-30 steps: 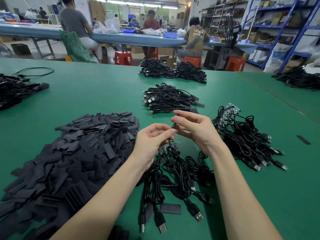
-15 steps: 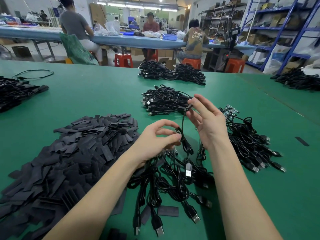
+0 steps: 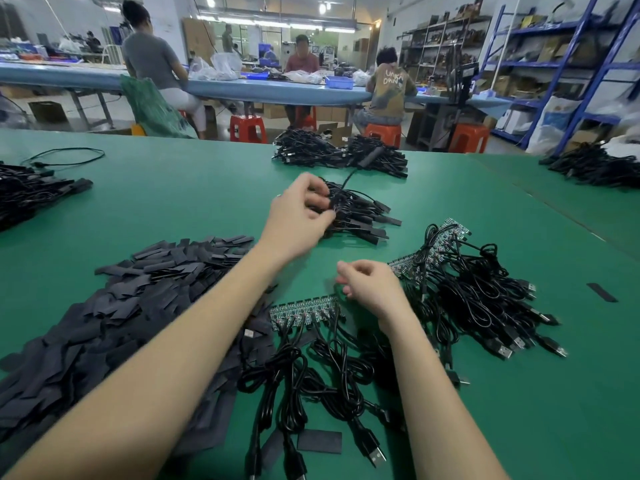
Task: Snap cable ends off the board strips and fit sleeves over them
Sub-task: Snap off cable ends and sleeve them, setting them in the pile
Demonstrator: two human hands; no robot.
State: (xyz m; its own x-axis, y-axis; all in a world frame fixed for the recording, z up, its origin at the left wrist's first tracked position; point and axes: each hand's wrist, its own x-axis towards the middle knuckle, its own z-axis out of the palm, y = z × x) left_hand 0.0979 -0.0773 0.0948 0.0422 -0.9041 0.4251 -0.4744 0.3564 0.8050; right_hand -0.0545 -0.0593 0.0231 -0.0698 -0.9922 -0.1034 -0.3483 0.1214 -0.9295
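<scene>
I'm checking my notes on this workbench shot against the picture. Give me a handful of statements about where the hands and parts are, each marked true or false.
1. The left hand reaches to the pile of sleeved cables in the middle of the table. True.
2. The right hand grips a USB plug. False: its fingers are loosely curled, with nothing seen in its grip.
3. A board strip with cables attached lies between the two forearms. True.
4. The heap of flat black sleeves lies to the right of the right arm. False: it lies on the left, beside the left arm.
5. The table is blue. False: it is green.
</scene>
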